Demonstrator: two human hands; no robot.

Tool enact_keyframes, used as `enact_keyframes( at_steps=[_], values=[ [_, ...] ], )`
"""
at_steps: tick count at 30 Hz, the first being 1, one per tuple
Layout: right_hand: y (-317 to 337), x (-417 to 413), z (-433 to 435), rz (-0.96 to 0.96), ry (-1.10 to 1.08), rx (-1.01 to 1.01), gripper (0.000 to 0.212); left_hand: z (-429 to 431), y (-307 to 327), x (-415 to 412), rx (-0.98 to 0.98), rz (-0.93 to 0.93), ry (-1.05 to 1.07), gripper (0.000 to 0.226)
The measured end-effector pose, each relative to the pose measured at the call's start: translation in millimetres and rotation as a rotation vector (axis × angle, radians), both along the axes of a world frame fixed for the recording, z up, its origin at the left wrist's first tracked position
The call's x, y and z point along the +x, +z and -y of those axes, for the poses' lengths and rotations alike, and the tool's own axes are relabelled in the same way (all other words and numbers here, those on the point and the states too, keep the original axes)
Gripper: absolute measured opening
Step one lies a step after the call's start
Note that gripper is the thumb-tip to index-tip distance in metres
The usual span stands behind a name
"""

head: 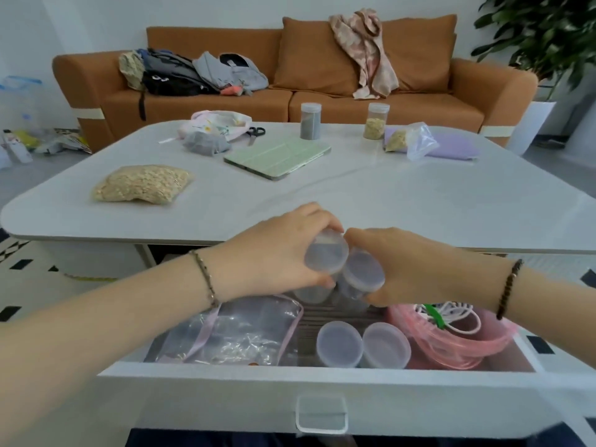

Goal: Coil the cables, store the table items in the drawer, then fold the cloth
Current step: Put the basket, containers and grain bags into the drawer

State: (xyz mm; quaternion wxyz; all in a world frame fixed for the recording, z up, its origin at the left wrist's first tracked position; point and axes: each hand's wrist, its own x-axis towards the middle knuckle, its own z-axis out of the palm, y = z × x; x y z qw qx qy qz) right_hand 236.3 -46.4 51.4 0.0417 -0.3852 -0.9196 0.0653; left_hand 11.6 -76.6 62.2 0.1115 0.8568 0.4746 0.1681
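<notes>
The left hand [274,253] grips a grey jar [326,253] and the right hand [416,269] grips a second jar [363,275], the two touching, at the back of the open drawer [225,398]. Beside them lie two more jars [338,343], a clear pouch [242,333] and coiled cables [458,314]. A tablet [277,156] lies on the desk [387,195].

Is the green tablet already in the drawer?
No, the green tablet lies on the table, not in the open drawer.

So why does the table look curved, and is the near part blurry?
In the head view, the wide-angle lens bows the table along its near edge and stretches the corners. The drawer front, the left hand and the right hand look soft, and the sofa is somewhat crisper. Light is even, shadows faint.
</notes>
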Motion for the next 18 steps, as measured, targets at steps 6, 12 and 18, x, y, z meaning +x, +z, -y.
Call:
enact_keyframes(
  at_steps=[6, 12, 18],
  values=[
    [-22.1, 16.4, 2.1, 0.166, 0.017, 0.019, 0.052, -9.4, -52.3, 24.9, -0.076, -0.1, -0.002, 0.069],
    [-34.6, 12.7, -4.2, 0.261, -0.021, 0.049, 0.049, -22.7, -81.7, 27.6, -0.221, -0.019, 0.028, 0.073],
    [-40.3, 9.4, -11.0, 0.239, -0.056, -0.105, 0.052, -28.8, -94.1, 26.0, -0.295, -0.035, 0.014, 0.068]
  ],
)
